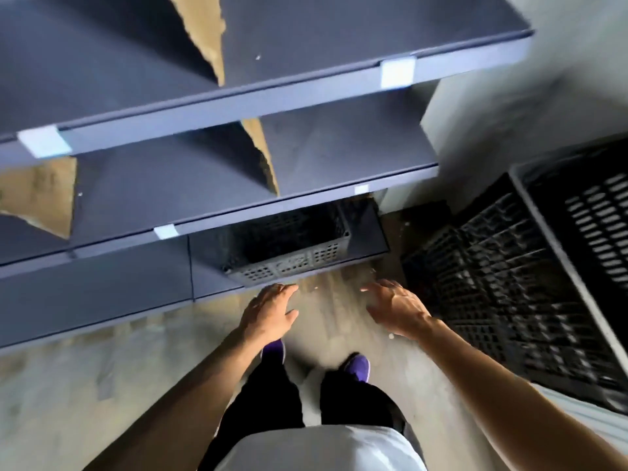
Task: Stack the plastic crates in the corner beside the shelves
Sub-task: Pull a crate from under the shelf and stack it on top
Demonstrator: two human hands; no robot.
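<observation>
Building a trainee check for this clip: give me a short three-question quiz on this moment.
1. True or false: the right hand holds a crate.
2. Where do the stacked black crates lie? A) right of the shelves B) on the top shelf C) behind the person
3. Fill in: the left hand, reaching toward the crate under the shelves, is ____ (open/shut).
Key: 1 false; 2 A; 3 open.

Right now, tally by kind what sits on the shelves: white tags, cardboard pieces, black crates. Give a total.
White tags: 4
Cardboard pieces: 3
Black crates: 1
Total: 8
</observation>
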